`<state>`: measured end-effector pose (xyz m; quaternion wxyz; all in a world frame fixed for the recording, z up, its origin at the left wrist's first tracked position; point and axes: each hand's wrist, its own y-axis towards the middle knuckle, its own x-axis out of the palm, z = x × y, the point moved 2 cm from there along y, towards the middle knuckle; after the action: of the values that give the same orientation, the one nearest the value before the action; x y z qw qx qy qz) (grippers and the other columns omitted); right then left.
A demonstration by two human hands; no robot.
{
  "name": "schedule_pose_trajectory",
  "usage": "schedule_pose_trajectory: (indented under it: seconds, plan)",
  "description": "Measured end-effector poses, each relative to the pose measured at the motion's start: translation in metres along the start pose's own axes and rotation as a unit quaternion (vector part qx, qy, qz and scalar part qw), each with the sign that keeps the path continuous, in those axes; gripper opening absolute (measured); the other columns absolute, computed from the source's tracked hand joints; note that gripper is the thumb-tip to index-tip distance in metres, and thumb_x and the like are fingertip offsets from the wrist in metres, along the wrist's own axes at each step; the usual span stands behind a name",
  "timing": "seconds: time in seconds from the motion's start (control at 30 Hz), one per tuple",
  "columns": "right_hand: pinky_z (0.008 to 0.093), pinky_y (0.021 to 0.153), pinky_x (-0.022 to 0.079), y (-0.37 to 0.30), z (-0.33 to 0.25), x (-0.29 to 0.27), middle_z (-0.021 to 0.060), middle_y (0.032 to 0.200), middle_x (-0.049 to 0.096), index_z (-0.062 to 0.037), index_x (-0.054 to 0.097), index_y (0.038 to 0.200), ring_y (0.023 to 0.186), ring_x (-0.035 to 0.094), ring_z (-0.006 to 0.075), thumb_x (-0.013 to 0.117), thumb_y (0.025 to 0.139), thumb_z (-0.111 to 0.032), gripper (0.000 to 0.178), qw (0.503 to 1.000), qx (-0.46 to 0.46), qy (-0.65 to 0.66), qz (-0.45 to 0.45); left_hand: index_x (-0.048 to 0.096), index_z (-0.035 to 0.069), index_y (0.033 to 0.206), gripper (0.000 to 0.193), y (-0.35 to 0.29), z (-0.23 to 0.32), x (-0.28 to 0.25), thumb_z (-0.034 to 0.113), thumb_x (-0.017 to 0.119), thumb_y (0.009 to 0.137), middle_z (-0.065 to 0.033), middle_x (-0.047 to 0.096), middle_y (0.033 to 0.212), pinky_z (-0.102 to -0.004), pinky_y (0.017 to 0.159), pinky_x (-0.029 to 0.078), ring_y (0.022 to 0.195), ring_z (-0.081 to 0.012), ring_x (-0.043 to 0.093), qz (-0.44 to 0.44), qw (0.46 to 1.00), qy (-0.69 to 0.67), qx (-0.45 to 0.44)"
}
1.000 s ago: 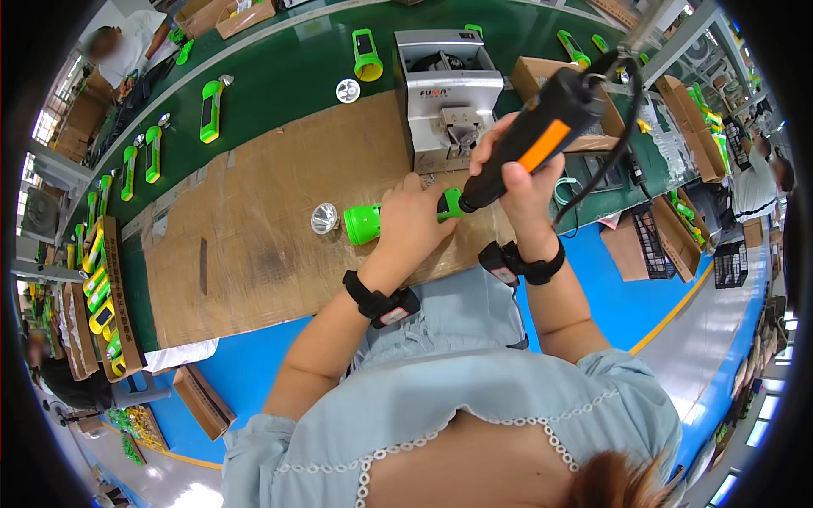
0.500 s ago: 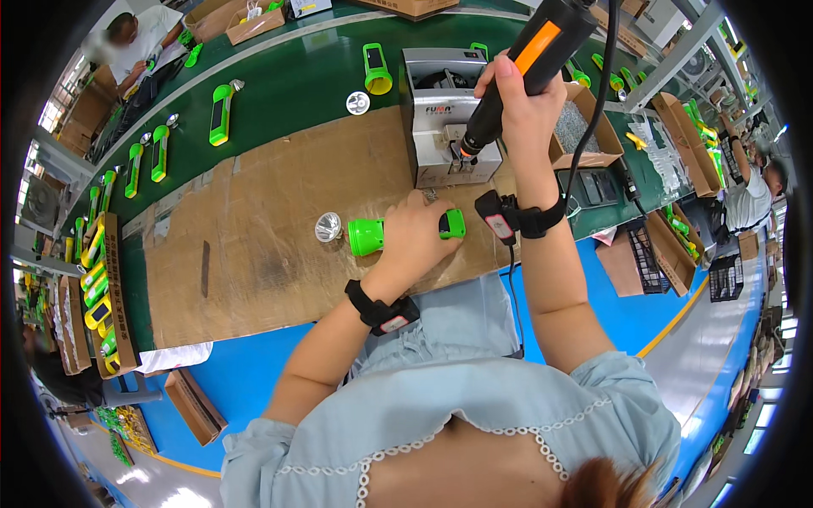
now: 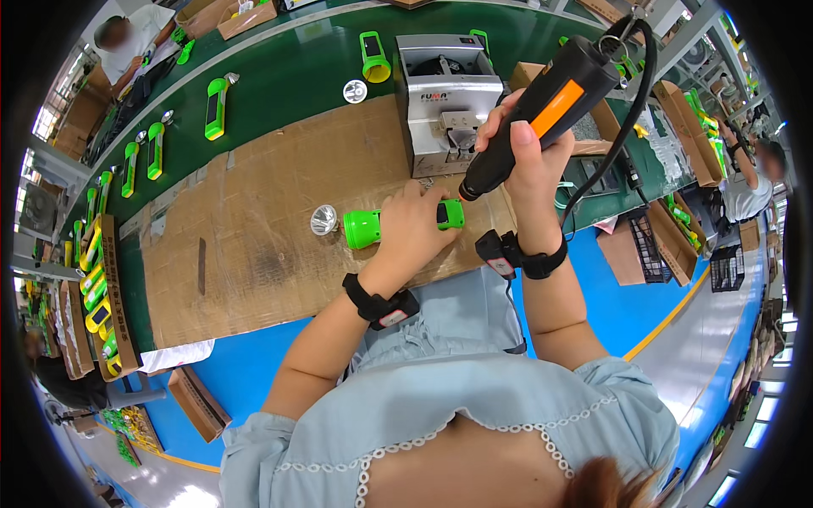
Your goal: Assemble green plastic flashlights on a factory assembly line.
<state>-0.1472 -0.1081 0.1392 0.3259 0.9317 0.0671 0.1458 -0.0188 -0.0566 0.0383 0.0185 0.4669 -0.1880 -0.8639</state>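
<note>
A green flashlight body (image 3: 362,229) lies on its side on the cardboard sheet, and my left hand (image 3: 412,222) is wrapped over its middle, holding it down. My right hand (image 3: 533,157) grips a black electric screwdriver (image 3: 542,114) with an orange stripe, its cable hanging from the upper end. The screwdriver slants down to the left, and its tip is at the flashlight's right end; whether it touches a screw there is too small to tell. Beside the flashlight's wide end sits a loose silver reflector (image 3: 323,220). Behind stands a grey screw-feeding machine (image 3: 449,93).
Cardboard (image 3: 246,229) covers the near bench. On the green belt (image 3: 279,93) behind it stand several green flashlights, one upright casing (image 3: 373,57) and a reflector (image 3: 355,91). A box of flashlights (image 3: 110,305) sits at the left edge. Other people work at far left and right.
The screwdriver has come away from the screw-feeding machine, down and nearer, to the flashlight's right end. My left hand keeps its hold on the flashlight.
</note>
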Motion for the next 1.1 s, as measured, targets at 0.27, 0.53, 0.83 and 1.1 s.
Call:
schedule_pose_trajectory:
  seconds: [0.27,0.53,0.83,1.1]
  plan:
    - [0.0298,0.055,0.048,-0.001,0.007,-0.002,0.0114,0.072,0.056,0.0029,0.049,0.097,0.061,0.057,0.0184,0.066,0.081,-0.027,0.038,1.0,0.011,-0.013,0.015,0.062,0.016,0.092,0.04,-0.001,0.001,0.0,0.027,0.078,0.057,-0.008,0.054,0.083,-0.0392,0.066,0.043,0.079,-0.028,0.057,0.003,1.0,-0.005,0.0]
    - [0.0229,0.056,0.046,-0.007,0.028,0.001,0.0043,0.072,0.058,-0.0009,0.052,0.092,0.059,0.057,0.0105,0.07,0.077,-0.008,0.024,0.996,0.082,0.022,-0.003,0.063,0.013,0.093,0.043,-0.002,0.001,0.0,0.028,0.078,0.056,-0.0079,0.055,0.084,-0.0394,0.067,0.042,0.08,-0.0278,0.057,-0.003,1.0,0.0,-0.006]
    - [0.0282,0.057,0.047,-0.011,0.029,0.003,0.0102,0.07,0.057,0.0015,0.05,0.094,0.06,0.056,0.0166,0.067,0.08,-0.026,0.036,0.996,0.07,-0.037,-0.042,0.067,0.011,0.093,0.042,-0.001,0.001,0.001,0.029,0.078,0.056,-0.0069,0.055,0.085,-0.0388,0.069,0.041,0.082,-0.0262,0.056,0.014,1.0,0.008,0.0]
    - [0.0269,0.058,0.048,0.015,-0.011,-0.002,0.0105,0.072,0.059,0.0029,0.05,0.098,0.059,0.058,0.0172,0.066,0.082,-0.023,0.034,0.983,-0.118,0.139,0.01,0.065,0.011,0.094,0.039,-0.004,0.0,0.0,0.026,0.076,0.059,-0.0072,0.055,0.089,-0.0385,0.071,0.042,0.085,-0.0275,0.055,0.007,1.0,0.012,0.008]
